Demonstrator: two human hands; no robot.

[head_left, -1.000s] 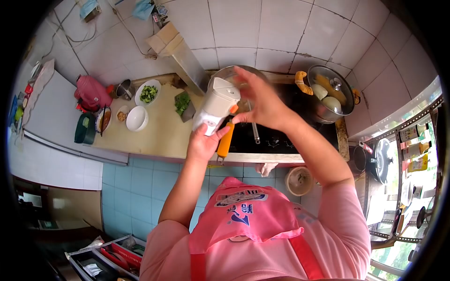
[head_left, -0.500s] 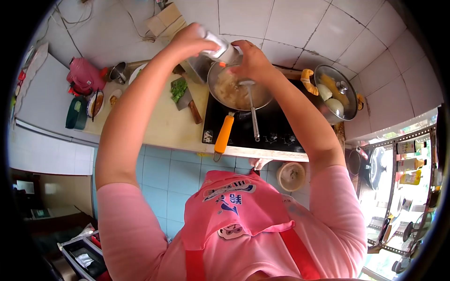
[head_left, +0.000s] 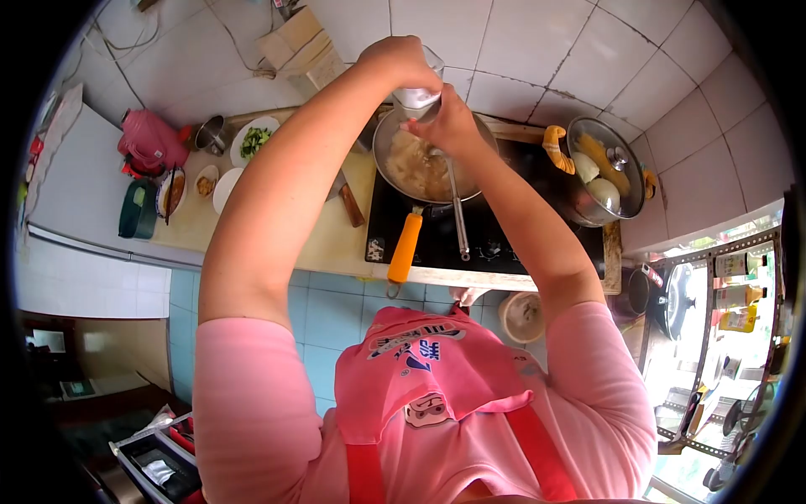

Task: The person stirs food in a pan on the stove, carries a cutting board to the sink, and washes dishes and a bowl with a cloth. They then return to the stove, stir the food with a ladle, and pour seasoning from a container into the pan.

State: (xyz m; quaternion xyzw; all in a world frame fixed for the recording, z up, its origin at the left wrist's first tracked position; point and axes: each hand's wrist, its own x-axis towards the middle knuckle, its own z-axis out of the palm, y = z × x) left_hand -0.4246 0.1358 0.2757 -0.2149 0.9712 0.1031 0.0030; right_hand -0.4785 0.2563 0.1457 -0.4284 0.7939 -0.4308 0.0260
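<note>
My left hand (head_left: 401, 64) is wrapped round a white and clear container (head_left: 417, 99), held tilted with its lid end down over the back of the pan. Against the container's lower end, my right hand (head_left: 447, 124) is closed on it. Below both hands, the pan (head_left: 379, 164) with an orange handle (head_left: 405, 248) stands on the black stove (head_left: 504, 197). Pale pieces of food (head_left: 416, 168) lie in liquid in the pan. A metal ladle (head_left: 457, 206) rests in it, its handle over the front rim.
A lidded pot (head_left: 606, 172) stands at the right. On the counter (head_left: 327, 244) at the left are a cleaver (head_left: 348, 206), a plate of chopped greens (head_left: 253, 141), small bowls and a pink kettle (head_left: 153, 139). A bin (head_left: 522, 317) stands on the floor.
Since one second ago, both hands have raised the container over the pan and turned it lid end down. Over the last half second, my left hand has shifted right, closer to my right hand.
</note>
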